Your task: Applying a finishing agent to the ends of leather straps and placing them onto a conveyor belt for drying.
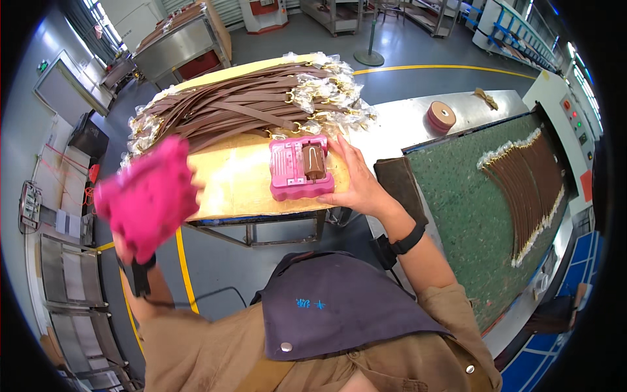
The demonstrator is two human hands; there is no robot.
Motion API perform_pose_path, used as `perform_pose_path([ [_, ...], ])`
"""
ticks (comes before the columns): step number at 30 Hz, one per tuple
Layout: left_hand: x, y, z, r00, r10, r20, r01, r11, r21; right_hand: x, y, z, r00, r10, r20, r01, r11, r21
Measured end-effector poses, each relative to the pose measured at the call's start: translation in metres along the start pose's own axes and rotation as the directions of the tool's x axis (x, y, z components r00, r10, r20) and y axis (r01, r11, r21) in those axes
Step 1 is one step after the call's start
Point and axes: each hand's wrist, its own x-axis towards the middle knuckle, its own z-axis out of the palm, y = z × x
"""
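My left hand [122,249], mostly hidden behind a bright pink plastic cover [153,196], holds it up at the left, in front of the table. The cover is somewhat blurred. On the yellowish tabletop [238,173] rests a pink plastic box [287,171] with a ribbed panel and a brown roller [314,161] set into its right side. A pale bent wire shape shows on the roller. My right hand [356,179] grips the box's right side, thumb at the near corner and fingers at the far one. Behind the box lies a large heap of brown straps [222,108], their metal-fitted ends wrapped in clear plastic.
To the right, a green conveyor belt [450,202] carries a row of brown straps [532,189]. A brown tape roll [441,117] stands on the metal surface beyond it. A dark padded piece [400,186] lies along the belt's left edge. Black cables hang near both wrists.
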Motion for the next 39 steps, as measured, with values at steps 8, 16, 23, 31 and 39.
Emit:
perform_pose_path([
  [8, -0.052, -0.139, -0.036, 0.965, -0.247, 0.084, 0.245, 0.969, 0.028, -0.003, 0.003, 0.007, 1.0, 0.023, -0.022, -0.022, 0.999, 0.048],
  [16, 0.052, -0.345, -0.095, 0.9, -0.266, -0.345, 0.185, 0.95, -0.251, 0.0, 0.002, 0.012, 0.999, 0.052, -0.007, -0.051, 0.99, 0.133],
  [23, 0.11, -0.367, -0.037, 0.799, -0.152, -0.582, 0.12, 0.988, -0.094, 0.001, 0.001, 0.008, 0.993, 0.113, 0.031, -0.116, 0.988, 0.106],
  [31, 0.069, -0.318, -0.073, 0.711, -0.14, -0.689, 0.458, 0.836, 0.302, 0.002, 0.002, 0.006, 0.994, 0.11, 0.027, -0.112, 0.983, 0.142],
  [39, -0.01, -0.278, -0.113, 0.877, -0.148, -0.457, 0.469, 0.466, 0.75, -0.003, 0.007, 0.001, 0.996, -0.083, -0.023, 0.084, 0.996, 0.021],
])
